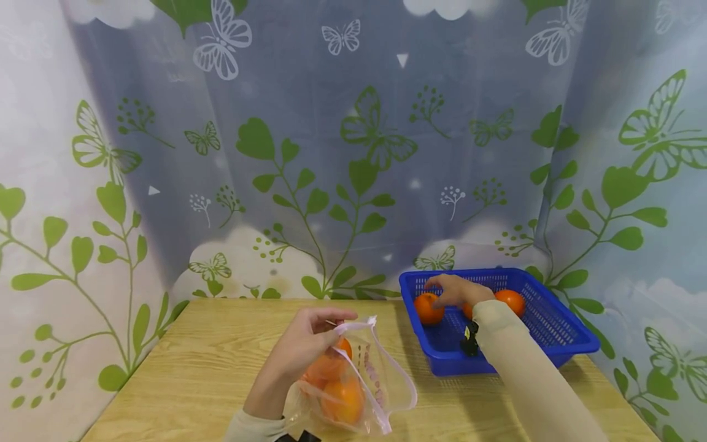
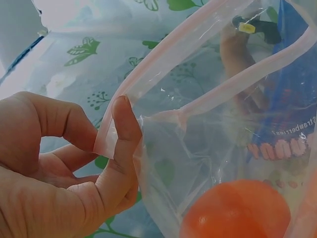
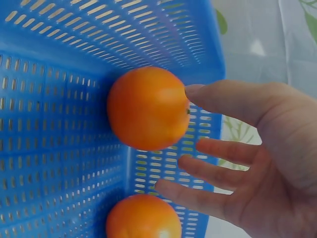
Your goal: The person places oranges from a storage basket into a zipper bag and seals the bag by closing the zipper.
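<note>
My left hand pinches the pink-edged rim of a clear zip bag near a corner. The left wrist view shows its thumb and fingers on that edge, the bag's mouth spread apart. Oranges lie inside the bag, partly blurred by the plastic. Over a blue basket, my right hand reaches in from above, fingers spread. One fingertip meets or nearly meets an orange by the basket wall; the hand is not closed round it. A second orange sits below it in the right wrist view.
Another orange rests in the basket's right part, beyond the right wrist. The wooden table carries the bag and basket. A patterned curtain hangs behind the table and along both sides.
</note>
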`<state>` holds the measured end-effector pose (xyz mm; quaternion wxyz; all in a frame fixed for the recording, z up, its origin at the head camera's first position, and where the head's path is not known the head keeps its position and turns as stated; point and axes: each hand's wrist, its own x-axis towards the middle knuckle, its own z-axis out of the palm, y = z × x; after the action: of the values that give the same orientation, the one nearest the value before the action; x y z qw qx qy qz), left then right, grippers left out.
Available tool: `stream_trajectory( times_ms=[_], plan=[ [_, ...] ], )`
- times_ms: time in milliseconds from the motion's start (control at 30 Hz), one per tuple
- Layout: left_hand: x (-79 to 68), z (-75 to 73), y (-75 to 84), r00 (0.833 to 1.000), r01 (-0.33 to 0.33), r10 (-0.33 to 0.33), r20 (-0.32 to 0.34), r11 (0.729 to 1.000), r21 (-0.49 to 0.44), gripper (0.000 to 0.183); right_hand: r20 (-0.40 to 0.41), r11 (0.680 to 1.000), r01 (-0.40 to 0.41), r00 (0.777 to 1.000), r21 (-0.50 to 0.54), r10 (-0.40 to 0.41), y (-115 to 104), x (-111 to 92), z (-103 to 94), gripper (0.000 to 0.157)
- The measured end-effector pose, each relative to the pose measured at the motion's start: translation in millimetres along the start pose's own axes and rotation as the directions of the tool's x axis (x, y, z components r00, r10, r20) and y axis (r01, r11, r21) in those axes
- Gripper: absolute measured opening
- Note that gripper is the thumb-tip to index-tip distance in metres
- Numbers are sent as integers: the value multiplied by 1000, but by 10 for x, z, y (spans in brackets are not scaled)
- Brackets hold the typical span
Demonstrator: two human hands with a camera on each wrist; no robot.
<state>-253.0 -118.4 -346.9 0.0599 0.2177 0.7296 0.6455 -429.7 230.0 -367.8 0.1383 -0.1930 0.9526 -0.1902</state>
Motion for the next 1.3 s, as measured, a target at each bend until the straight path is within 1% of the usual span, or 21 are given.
stream_trajectory(
  times_ms=[167, 333, 467, 567, 833, 933, 1100, 1200, 1300],
  plan=[
    [-1, 7, -11, 1000, 8, -8, 5, 1000, -2, 31, 22, 998, -61, 998, 30, 61, 14, 40, 53, 61],
    [9, 9, -12, 1000, 8, -8, 7, 1000, -5, 32, 41, 997, -68, 997, 28, 67, -23, 83, 69, 57],
    [5, 12, -6, 1000, 13, -13, 4, 1000, -6, 32, 59, 995, -81, 995, 62, 78, -26, 135, 108, 55],
    [2, 18, 0, 1000, 13, -13, 3, 1000, -2, 32, 54, 993, -84, 995, 77, 80, -18, 170, 134, 56],
    [3, 22, 11, 1000, 16, -16, -1, 1000, -3, 34, 35, 993, -104, 994, 55, 102, -23, 227, 158, 54],
    [3, 23, 2, 1000, 21, -21, -1, 1000, 2, 34, 32, 993, -122, 992, 4, 122, -14, 249, 177, 50],
    [5, 19, -31, 1000, 23, -23, 5, 1000, 5, 34, 22, 983, -136, 990, -123, 139, -9, 279, 205, 46],
    [6, 12, -41, 1000, 27, -27, 4, 1000, 2, 33, 21, 982, -120, 992, -148, 124, -26, 290, 202, 44],
    [7, 5, -38, 999, 37, -37, 6, 999, -1, 32, 18, 981, -126, 991, -148, 130, -54, 284, 184, 45]
  ],
)
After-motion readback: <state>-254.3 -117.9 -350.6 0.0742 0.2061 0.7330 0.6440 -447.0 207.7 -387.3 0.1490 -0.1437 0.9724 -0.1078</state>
